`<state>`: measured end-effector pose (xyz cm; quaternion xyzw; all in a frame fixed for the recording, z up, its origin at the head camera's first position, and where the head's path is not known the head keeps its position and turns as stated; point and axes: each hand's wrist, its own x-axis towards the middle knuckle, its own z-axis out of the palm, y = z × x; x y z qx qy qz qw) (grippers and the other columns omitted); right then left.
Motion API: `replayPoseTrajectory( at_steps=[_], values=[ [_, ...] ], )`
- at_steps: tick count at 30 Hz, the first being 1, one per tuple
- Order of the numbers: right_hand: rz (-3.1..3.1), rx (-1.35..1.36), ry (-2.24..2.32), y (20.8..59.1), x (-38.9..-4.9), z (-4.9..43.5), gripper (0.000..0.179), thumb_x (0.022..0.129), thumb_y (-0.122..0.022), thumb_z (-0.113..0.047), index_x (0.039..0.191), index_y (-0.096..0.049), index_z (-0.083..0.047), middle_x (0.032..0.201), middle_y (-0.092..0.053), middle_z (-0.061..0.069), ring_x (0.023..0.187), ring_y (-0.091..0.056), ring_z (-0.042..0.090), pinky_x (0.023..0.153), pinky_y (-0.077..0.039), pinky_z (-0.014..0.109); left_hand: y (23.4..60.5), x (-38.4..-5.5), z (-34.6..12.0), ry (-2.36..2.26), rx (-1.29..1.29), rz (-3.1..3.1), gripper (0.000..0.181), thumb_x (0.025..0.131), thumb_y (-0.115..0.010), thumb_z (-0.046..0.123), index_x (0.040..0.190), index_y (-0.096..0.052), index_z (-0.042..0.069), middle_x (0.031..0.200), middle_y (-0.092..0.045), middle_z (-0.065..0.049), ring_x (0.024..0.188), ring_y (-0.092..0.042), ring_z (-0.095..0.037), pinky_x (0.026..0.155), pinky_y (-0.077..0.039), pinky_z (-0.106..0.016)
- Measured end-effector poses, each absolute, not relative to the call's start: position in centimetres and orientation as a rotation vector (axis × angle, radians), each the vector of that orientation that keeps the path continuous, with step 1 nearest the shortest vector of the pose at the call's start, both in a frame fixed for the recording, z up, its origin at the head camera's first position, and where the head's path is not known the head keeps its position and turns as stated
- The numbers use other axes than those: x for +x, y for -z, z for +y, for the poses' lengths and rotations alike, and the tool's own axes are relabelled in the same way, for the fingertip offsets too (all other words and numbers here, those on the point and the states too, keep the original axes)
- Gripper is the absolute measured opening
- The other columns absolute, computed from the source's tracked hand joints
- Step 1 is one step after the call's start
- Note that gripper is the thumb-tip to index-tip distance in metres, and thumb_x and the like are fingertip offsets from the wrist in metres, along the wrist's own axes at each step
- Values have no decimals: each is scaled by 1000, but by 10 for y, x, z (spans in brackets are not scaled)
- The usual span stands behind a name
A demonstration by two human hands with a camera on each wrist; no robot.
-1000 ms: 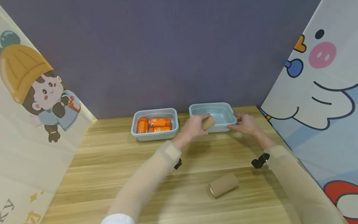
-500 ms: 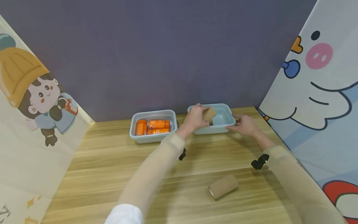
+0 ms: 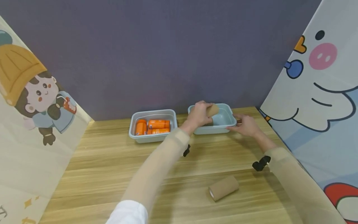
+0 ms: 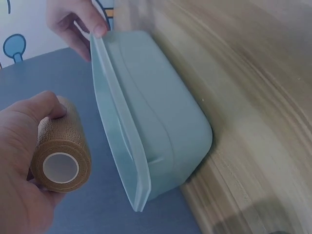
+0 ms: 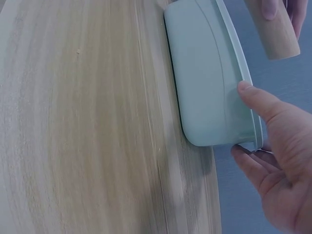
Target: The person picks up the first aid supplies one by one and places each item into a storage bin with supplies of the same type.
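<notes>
A tan roll of elastic bandage [image 4: 62, 146] with a white core is gripped in my left hand [image 3: 199, 115]. In the head view this hand is over the left part of a pale blue-green plastic bin [image 3: 213, 130]. My right hand [image 3: 246, 125] holds the bin's right front corner. In the right wrist view its thumb lies on the rim, with fingers under the lip. A second bandage roll [image 3: 224, 188] lies on its side on the wooden table, nearer the front. My left hand hides part of the bin's inside.
Left of the blue-green bin stands a light grey bin [image 3: 152, 138] with orange bottles [image 3: 158, 124] lying inside. A dark grey panel [image 3: 156, 56] rises behind both bins. Printed panels border the table [image 3: 112, 174] left and right.
My left hand has moved forward and slightly right with the bandage roll, further over the blue-green bin. My right hand keeps its hold on the corner. The view has shifted slightly.
</notes>
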<state>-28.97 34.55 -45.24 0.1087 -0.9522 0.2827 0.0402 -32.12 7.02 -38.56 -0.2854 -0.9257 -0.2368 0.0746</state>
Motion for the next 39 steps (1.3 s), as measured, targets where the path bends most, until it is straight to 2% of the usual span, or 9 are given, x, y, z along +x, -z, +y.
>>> replayPoseTrajectory(
  at_steps=[5, 13, 24, 28, 34, 39],
  values=[
    [-2901, 344, -860, 455, -289, 346, 88, 88, -89, -36, 149, -50, 13, 140, -61, 38, 110, -75, 47, 88, -65, 52, 386, -328, 71, 729, -815, -2789, 69, 84, -85, 22, 149, -63, 13, 126, -71, -9, 96, -65, -18, 80, -59, -29],
    [-2887, 340, -842, 458, -290, 347, 87, 87, -90, -34, 148, -52, 14, 139, -62, 39, 108, -76, 47, 87, -65, 53, 392, -337, 75, 712, -792, -2835, 71, 86, -86, 24, 151, -61, 15, 127, -70, -8, 98, -64, -18, 83, -59, -32],
    [-2891, 333, -879, 460, -291, 346, 86, 88, -89, -34, 149, -51, 13, 143, -60, 38, 110, -75, 47, 87, -66, 51, 402, -346, 78, 696, -744, -2942, 73, 88, -87, 28, 154, -58, 17, 135, -68, -9, 108, -67, -21, 93, -61, -36],
    [-2871, 334, -891, 458, -292, 347, 85, 87, -90, -31, 149, -51, 14, 142, -61, 38, 108, -76, 47, 87, -65, 52, 402, -348, 79, 700, -749, -2916, 69, 91, -85, 24, 154, -58, 16, 135, -69, -11, 113, -70, -24, 96, -62, -37],
    [-2884, 315, -869, 456, -292, 348, 88, 87, -90, -35, 149, -51, 12, 142, -61, 37, 109, -76, 46, 88, -65, 52, 402, -350, 80, 708, -733, -2908, 63, 94, -82, 19, 153, -59, 16, 137, -69, -12, 118, -70, -25, 99, -62, -38],
    [-2891, 299, -868, 457, -290, 347, 87, 87, -90, -34, 149, -52, 12, 141, -62, 37, 109, -76, 46, 88, -66, 51, 406, -353, 80, 741, -704, -2898, 64, 94, -81, 13, 153, -58, 16, 152, -63, -12, 129, -66, -25, 104, -60, -34]
  ],
)
